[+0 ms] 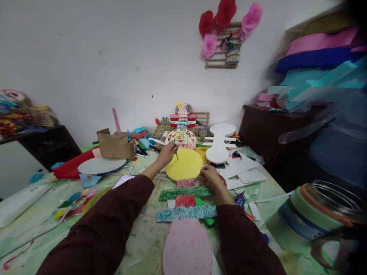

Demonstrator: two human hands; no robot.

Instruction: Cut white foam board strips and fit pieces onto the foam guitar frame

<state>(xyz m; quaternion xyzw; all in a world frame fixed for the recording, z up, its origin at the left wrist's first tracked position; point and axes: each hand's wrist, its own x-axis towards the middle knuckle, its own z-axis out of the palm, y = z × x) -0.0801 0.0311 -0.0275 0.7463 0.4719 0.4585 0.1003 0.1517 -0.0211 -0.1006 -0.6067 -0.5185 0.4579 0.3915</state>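
A painted cut-out lies lengthwise on the table: a yellow disc (185,165) at the far end, then green (185,192), red and teal (186,213) crossbars, and a pink oval (187,248) nearest me. My left hand (165,153) is closed round a thin brush (176,150) whose tip touches the disc's upper left edge. My right hand (210,176) rests on the disc's lower right edge, fingers curled against it. Both sleeves are dark maroon.
A decorated guitar shape (182,130) and a white foam guitar blank (219,144) stand behind the disc. A cardboard box (115,145) and a white oval plate (101,165) sit left. A glass jar (321,214) lies at right. Paper scraps litter the paint-stained table (137,236).
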